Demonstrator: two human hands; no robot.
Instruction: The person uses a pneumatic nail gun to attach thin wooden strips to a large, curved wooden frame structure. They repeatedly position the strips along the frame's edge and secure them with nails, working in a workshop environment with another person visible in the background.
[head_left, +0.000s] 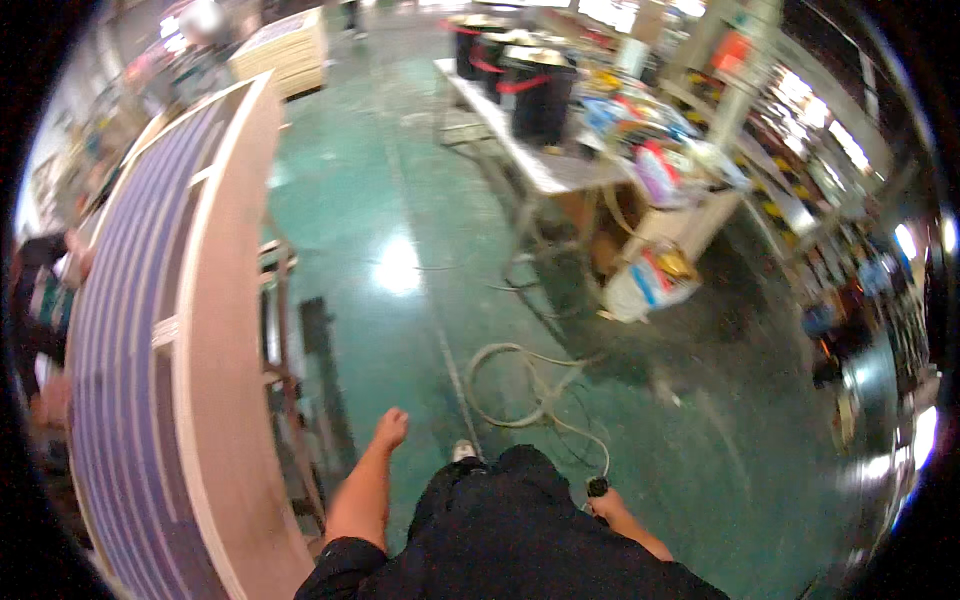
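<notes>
My left hand (393,428) hangs in front of me over the green floor, its fingers curled in and nothing visible in them. Low at my right side, my right hand (617,508) is closed around a small black hand tool (598,487). My own hand and dark clothing partly cover the tool, so its exact kind is not clear. A pale hose (603,452) runs up from the tool and lies in loops on the floor ahead.
A long wooden frame panel (225,300) with purple-grey strips stands on supports at my left, a person beyond it. At right, a table (545,175) bears black buckets (538,100) and bags; a white sack (650,285) sits beneath. Stacked boards (283,55) stand farther off.
</notes>
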